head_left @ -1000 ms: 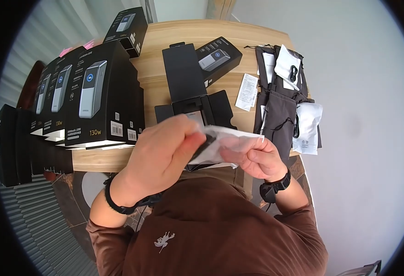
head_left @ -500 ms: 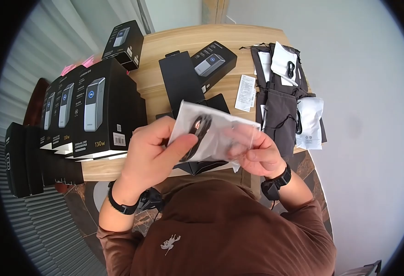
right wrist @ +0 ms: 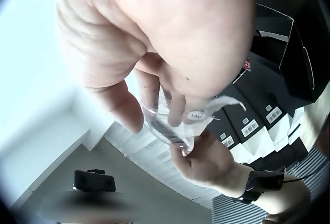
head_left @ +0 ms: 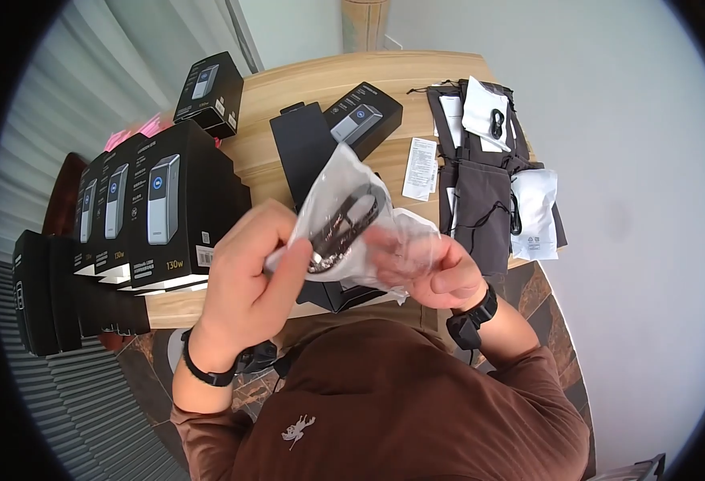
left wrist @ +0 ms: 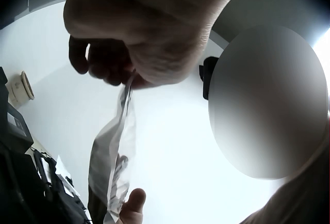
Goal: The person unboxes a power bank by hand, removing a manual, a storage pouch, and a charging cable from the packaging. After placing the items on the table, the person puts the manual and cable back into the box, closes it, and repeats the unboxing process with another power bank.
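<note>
A translucent plastic bag [head_left: 332, 180] hangs over the front of the table with a coiled black cable [head_left: 352, 216] inside it. My left hand [head_left: 248, 268] pinches the bag at its left side, thumb in front near the cable's lower end. At the bag's other end is my right hand [head_left: 453, 280]; its extended fingers show through the film, and its thumb stays outside. In the right wrist view the right thumb [right wrist: 126, 110] stands apart from those fingers, and a small round label marks the film. Behind the bag, partly hidden, stands an opened black box [head_left: 298, 144].
Black printed power bank boxes [head_left: 184, 208] are stacked at the left, one more [head_left: 208, 92] behind them. Another box [head_left: 364, 120] lies near the back. Right of it are a printed leaflet [head_left: 421, 168], dark drawstring pouches [head_left: 481, 200] and a white packet [head_left: 535, 212].
The bag has tilted up, its upper corner rising, and the cable coil shows more fully. My right fingers have spread further behind the film. The head view has shifted slightly.
</note>
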